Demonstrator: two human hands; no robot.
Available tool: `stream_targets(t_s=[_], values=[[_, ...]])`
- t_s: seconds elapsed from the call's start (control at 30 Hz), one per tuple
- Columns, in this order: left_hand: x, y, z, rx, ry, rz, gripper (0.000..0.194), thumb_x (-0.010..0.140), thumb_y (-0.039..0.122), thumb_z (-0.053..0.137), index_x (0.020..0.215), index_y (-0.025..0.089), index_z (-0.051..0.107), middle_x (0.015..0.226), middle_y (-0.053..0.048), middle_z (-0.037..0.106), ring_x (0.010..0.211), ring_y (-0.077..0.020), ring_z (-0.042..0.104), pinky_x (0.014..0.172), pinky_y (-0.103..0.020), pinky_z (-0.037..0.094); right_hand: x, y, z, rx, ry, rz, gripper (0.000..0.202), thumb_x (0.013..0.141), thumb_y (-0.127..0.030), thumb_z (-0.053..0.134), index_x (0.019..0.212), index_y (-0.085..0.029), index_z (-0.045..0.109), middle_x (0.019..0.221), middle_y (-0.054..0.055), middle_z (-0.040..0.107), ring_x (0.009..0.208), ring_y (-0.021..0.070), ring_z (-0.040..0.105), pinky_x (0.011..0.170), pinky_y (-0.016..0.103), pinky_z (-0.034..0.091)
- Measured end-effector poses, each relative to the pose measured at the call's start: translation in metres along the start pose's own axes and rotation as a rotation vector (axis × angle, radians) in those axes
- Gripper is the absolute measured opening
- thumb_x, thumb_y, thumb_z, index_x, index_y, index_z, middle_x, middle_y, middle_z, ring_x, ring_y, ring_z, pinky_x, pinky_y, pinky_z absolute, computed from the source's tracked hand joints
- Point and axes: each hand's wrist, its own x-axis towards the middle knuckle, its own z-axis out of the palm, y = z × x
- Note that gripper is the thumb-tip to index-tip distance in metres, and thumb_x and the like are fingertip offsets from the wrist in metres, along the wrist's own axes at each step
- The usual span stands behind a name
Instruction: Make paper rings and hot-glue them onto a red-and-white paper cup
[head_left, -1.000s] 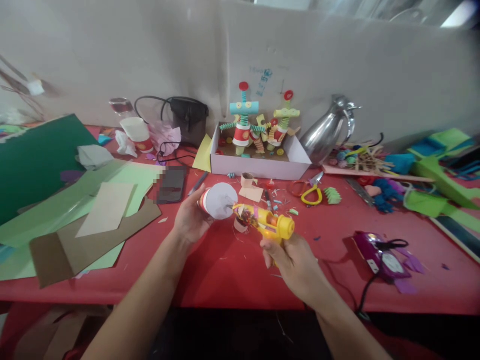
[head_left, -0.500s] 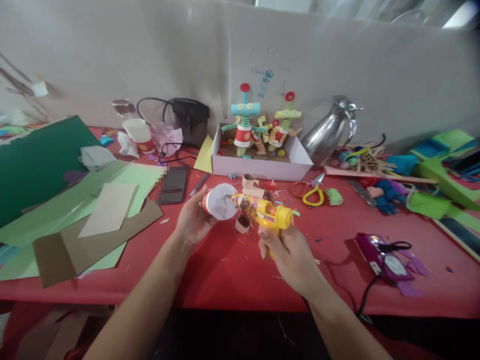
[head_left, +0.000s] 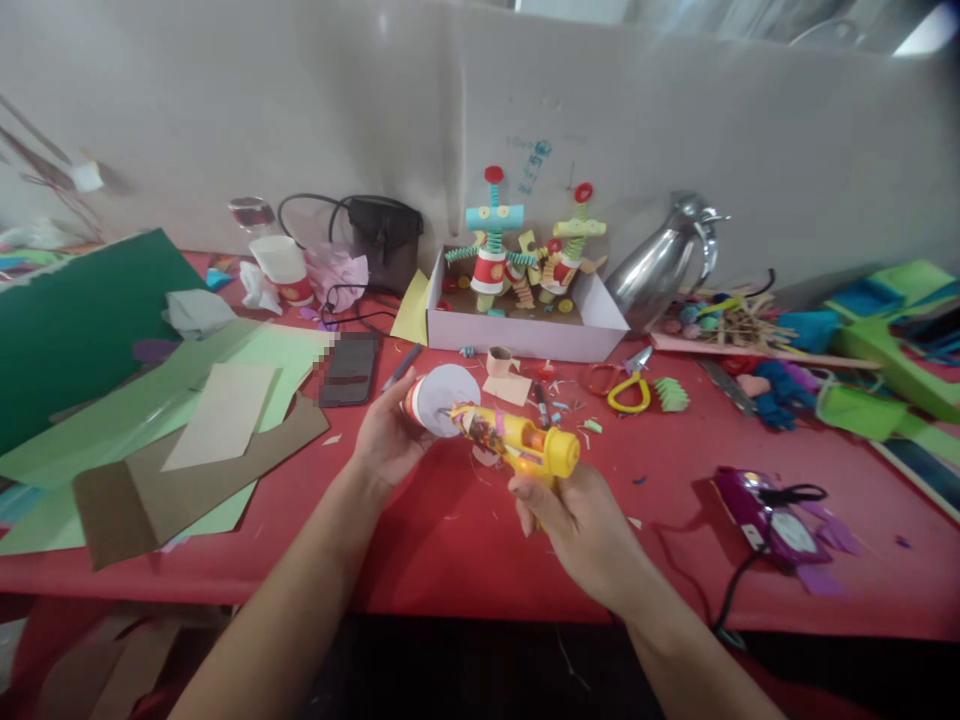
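Observation:
Tilted on its side, a paper cup [head_left: 448,392] shows its pale round base toward the right. My left hand [head_left: 390,432] is closed around its red and white wall. A yellow hot glue gun [head_left: 517,440] is gripped in my right hand [head_left: 574,520], its nozzle close to the cup's base; whether it touches cannot be made out. Behind the gun lie a small pinkish cardboard ring [head_left: 501,360] and a flat cardboard piece [head_left: 507,389]. Another ring is mostly hidden under the gun.
A white box [head_left: 517,333] at the back holds paper-cup figures [head_left: 491,270]. Right of it are a steel jug [head_left: 656,265], scissors [head_left: 630,393] and craft scraps. A corded purple device [head_left: 772,520] sits right; a phone [head_left: 349,368] and coloured sheets [head_left: 225,410] lie left.
The glue gun has shifted slightly left and down, its nozzle moving toward the lower part of the cup's base. My left hand keeps its hold on the cup.

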Motion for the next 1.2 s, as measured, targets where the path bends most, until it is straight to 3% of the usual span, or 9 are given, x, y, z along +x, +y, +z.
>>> stream_targets(t_s=[0.47,0.57,0.67,0.8,0.9,1.0,1.1,1.13,1.2], values=[[0.001,-0.001,0.000,0.023,0.021,0.005,0.027,0.091,0.035,0.062,0.106,0.014,0.069,0.092,-0.009,0.074,0.069,-0.0188,0.070,0.053,-0.025,0.058,-0.006,0.014,-0.016,-0.091,0.049,0.097,0.062,0.096,-0.068,0.037,0.054,-0.023,0.050,0.048,0.000,0.053,0.046,0.0143,0.052,0.049,0.029,0.038],[0.002,-0.001,-0.001,0.033,0.055,0.023,0.026,0.086,0.035,0.068,0.104,0.015,0.070,0.092,-0.007,0.074,0.070,-0.0188,0.070,0.053,-0.026,0.058,-0.009,0.035,-0.033,-0.309,0.209,0.158,0.056,0.094,-0.069,0.039,0.070,-0.022,0.058,0.060,0.004,0.061,0.053,0.0187,0.058,0.052,0.031,0.041],[0.001,0.000,0.000,0.090,0.047,0.109,0.027,0.086,0.035,0.068,0.102,0.015,0.072,0.092,-0.006,0.074,0.073,-0.0191,0.071,0.061,-0.028,0.060,-0.011,0.067,-0.053,-0.728,0.352,0.242,0.048,0.095,-0.061,0.044,0.099,-0.017,0.062,0.093,0.015,0.068,0.074,0.0274,0.065,0.057,0.034,0.042],[-0.001,0.003,0.004,0.094,0.048,0.173,0.027,0.089,0.036,0.063,0.104,0.016,0.073,0.089,-0.005,0.075,0.076,-0.0182,0.072,0.066,-0.027,0.060,-0.019,0.107,-0.070,-1.096,0.285,0.400,0.041,0.098,-0.044,0.046,0.113,-0.008,0.058,0.107,0.023,0.063,0.077,0.0309,0.063,0.058,0.037,0.043],[0.001,0.004,0.005,0.038,0.102,0.151,0.019,0.088,0.033,0.064,0.095,0.018,0.072,0.087,-0.004,0.076,0.077,-0.0186,0.072,0.067,-0.026,0.060,-0.022,0.113,-0.067,-1.202,0.315,0.362,0.047,0.096,-0.039,0.051,0.126,-0.003,0.053,0.121,0.031,0.057,0.104,0.0436,0.057,0.076,0.051,0.047],[0.004,0.003,0.003,0.019,0.127,0.148,0.014,0.085,0.031,0.067,0.093,0.020,0.070,0.082,-0.002,0.075,0.076,-0.0185,0.073,0.066,-0.026,0.060,-0.011,0.095,-0.046,-1.042,0.351,0.209,0.057,0.091,-0.032,0.059,0.141,-0.009,0.045,0.142,0.027,0.047,0.127,0.0473,0.043,0.094,0.062,0.041],[0.005,0.003,0.001,0.025,0.110,0.127,0.017,0.085,0.032,0.067,0.096,0.019,0.069,0.081,-0.002,0.075,0.076,-0.0186,0.073,0.066,-0.026,0.061,0.013,0.073,-0.011,-0.583,0.150,0.011,0.061,0.087,-0.035,0.067,0.143,-0.021,0.047,0.145,0.016,0.051,0.134,0.0358,0.044,0.109,0.056,0.035],[0.005,0.003,0.001,0.025,0.112,0.118,0.017,0.085,0.032,0.066,0.096,0.019,0.069,0.080,-0.002,0.075,0.074,-0.0184,0.073,0.065,-0.026,0.061,0.021,0.067,0.001,-0.447,0.091,0.022,0.061,0.082,-0.037,0.073,0.137,-0.021,0.052,0.142,0.016,0.055,0.133,0.0354,0.045,0.108,0.055,0.037],[0.004,0.004,0.001,0.016,0.140,0.110,0.013,0.085,0.031,0.066,0.092,0.020,0.068,0.077,-0.001,0.074,0.070,-0.0175,0.073,0.062,-0.025,0.060,0.036,0.062,0.019,-0.301,0.059,0.054,0.037,0.082,-0.035,0.074,0.115,-0.020,0.065,0.123,0.014,0.066,0.121,0.0332,0.055,0.102,0.052,0.042]])
